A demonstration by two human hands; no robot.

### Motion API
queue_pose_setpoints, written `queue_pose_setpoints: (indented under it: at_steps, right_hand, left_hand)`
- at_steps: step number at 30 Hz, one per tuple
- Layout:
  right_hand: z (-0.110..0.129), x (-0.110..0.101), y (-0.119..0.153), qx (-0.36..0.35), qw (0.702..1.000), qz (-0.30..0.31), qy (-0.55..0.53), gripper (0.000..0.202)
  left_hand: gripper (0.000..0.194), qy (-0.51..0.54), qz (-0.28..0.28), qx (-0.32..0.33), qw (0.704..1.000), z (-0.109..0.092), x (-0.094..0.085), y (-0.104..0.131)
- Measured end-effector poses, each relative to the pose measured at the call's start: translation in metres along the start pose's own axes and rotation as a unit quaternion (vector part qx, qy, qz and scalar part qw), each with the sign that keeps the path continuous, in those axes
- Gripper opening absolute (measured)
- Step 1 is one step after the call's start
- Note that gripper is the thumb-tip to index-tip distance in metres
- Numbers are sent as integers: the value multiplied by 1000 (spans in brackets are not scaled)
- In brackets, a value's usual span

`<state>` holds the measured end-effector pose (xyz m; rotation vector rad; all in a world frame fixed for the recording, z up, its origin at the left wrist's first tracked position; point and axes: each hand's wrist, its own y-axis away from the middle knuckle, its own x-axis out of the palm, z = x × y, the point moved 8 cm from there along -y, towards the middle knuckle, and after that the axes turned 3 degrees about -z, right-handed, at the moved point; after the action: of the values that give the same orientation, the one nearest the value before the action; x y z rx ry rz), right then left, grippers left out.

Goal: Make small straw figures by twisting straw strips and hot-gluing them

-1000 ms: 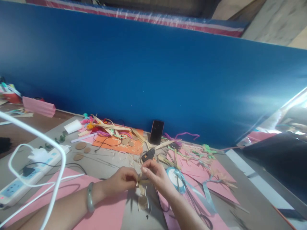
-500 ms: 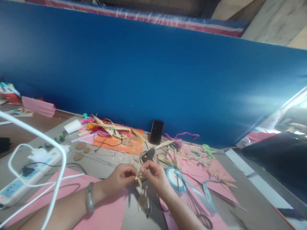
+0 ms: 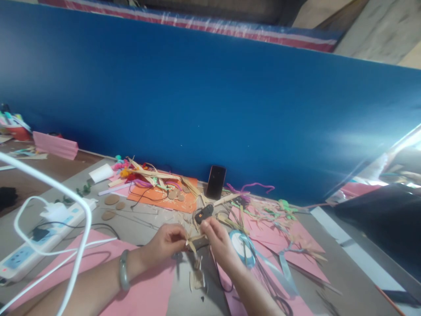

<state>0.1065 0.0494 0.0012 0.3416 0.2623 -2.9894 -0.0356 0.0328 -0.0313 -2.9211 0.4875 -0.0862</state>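
My left hand [image 3: 171, 239], with a pale green bangle at the wrist, pinches a small flower-like piece of pale dried husk strips [image 3: 191, 243]. My right hand [image 3: 217, 241] is a little apart from it on the right, thumb and fingers pressed together. Its fingertips are at the near edge of a black glue gun [image 3: 204, 213]; whatever they pinch is too small or hidden to name. Below both hands, a small tan piece with thin strips [image 3: 197, 278] lies on the grey tabletop.
A phone [image 3: 216, 182] leans against the blue partition [image 3: 204, 96]. White cables cross a power strip [image 3: 42, 239] at left. Ribbon spool [image 3: 241, 248], scissors [image 3: 284, 305] and pink sheets [image 3: 141, 285] lie around. Husk strips [image 3: 158, 174] are heaped on an orange sheet [image 3: 158, 197].
My right hand has moved off the husk flower, slightly up and right toward the glue gun. My left hand keeps its pinch in nearly the same place.
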Motion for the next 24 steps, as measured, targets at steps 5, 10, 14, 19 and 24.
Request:
queue_pose_setpoints:
  at_steps: [5,10,14,19,24]
  right_hand:
    - [4,-11,-3,-11,998,-48,30,51]
    - [-2,-18,-3,6,994,-98,-52,34]
    - [-5,-11,-2,38,993,-59,-97,39]
    - [-7,1,2,25,999,11,-18,34]
    - [-9,5,4,13,1000,1,-23,37]
  left_hand:
    - [25,-14,0,15,1000,0,-1,0]
    - [23,-44,-7,45,998,-8,-3,-1]
    - [22,-50,-35,55,997,-9,-8,-1]
    - [25,-79,-41,68,994,-8,-9,0]
    - [25,-110,-48,73,990,-10,-9,1]
